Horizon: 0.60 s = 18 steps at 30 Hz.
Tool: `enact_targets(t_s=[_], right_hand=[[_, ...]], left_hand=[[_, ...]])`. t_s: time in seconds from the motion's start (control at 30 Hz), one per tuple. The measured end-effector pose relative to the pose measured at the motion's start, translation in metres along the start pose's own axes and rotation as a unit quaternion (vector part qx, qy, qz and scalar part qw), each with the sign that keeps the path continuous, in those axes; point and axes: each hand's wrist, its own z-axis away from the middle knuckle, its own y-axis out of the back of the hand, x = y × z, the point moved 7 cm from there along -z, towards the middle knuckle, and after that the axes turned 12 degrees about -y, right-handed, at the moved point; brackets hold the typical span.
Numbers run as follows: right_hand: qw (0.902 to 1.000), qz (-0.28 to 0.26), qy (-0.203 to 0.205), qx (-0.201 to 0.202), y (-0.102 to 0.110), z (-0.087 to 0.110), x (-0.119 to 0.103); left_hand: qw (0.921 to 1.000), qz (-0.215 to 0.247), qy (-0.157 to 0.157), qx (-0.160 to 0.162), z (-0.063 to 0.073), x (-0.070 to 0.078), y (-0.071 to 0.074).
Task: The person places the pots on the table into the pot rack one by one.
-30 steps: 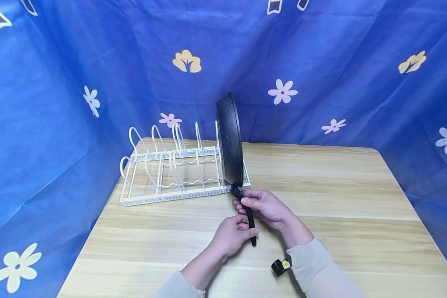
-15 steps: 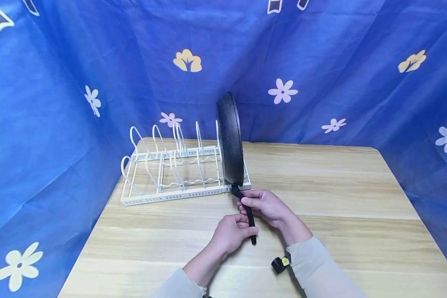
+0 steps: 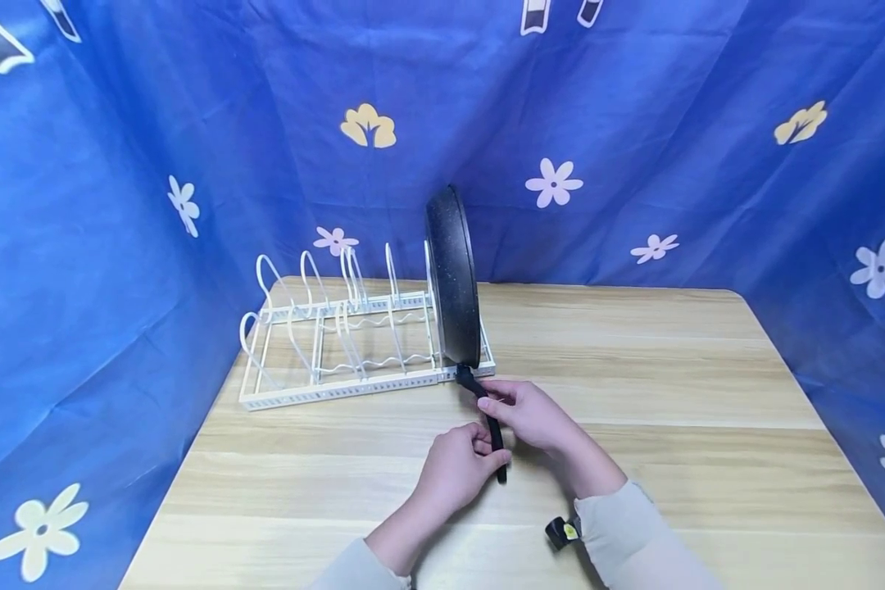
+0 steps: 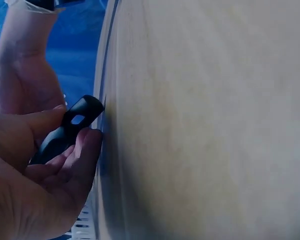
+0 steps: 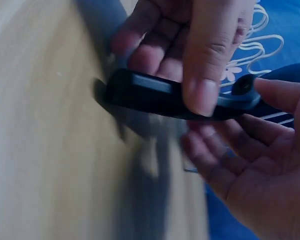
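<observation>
A black frying pan (image 3: pixel 456 283) stands on edge in the right end of a white wire rack (image 3: pixel 339 391), with its handle (image 3: pixel 496 434) pointing toward me. My left hand (image 3: pixel 453 469) pinches the handle near its free end between thumb and fingers. Closer to the pan, my right hand (image 3: pixel 531 416) holds the handle from the right, thumb on it and fingers partly hidden behind it. The left wrist view shows the hanging hole at the handle's tip (image 4: pixel 88 106) beside the left thumb. In the right wrist view, the right fingers (image 5: pixel 205 145) curl loosely beneath the handle.
Several white wire loops (image 3: pixel 291 340) rise from the rack to the left of the pan. The rack rests on a light wooden table (image 3: pixel 634 369). A blue flowered cloth (image 3: pixel 597 106) hangs behind and at both sides. A black device (image 3: pixel 560 533) sits by the right cuff.
The right fingertips that showed left of the handle have drawn back to the right. The pan, rack and left hand stay nearly in place, and the head view has shifted slightly.
</observation>
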Motion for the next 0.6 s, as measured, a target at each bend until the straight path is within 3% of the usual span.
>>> enact_targets(t_s=[0.07, 0.17, 0.4, 0.5, 0.6], right_hand=[[0.9959, 0.084, 0.009, 0.033, 0.002, 0.007, -0.006], [0.9845, 0.162, 0.009, 0.066, 0.001, 0.019, -0.012], [0.9604, 0.256, 0.024, 0.106, -0.003, 0.041, -0.020], [0.9465, 0.296, 0.037, 0.123, 0.000, 0.052, -0.023], [0.9327, 0.327, 0.045, 0.144, 0.007, 0.062, -0.027]], left_hand=[[0.9990, -0.042, -0.015, -0.002, 0.001, 0.004, 0.004], [0.9925, -0.111, -0.043, -0.028, 0.004, 0.014, 0.008], [0.9617, -0.219, -0.107, -0.125, 0.023, 0.041, 0.011], [0.9531, -0.244, -0.118, -0.135, 0.031, 0.048, 0.016], [0.9509, -0.257, -0.116, -0.127, 0.036, 0.050, 0.023]])
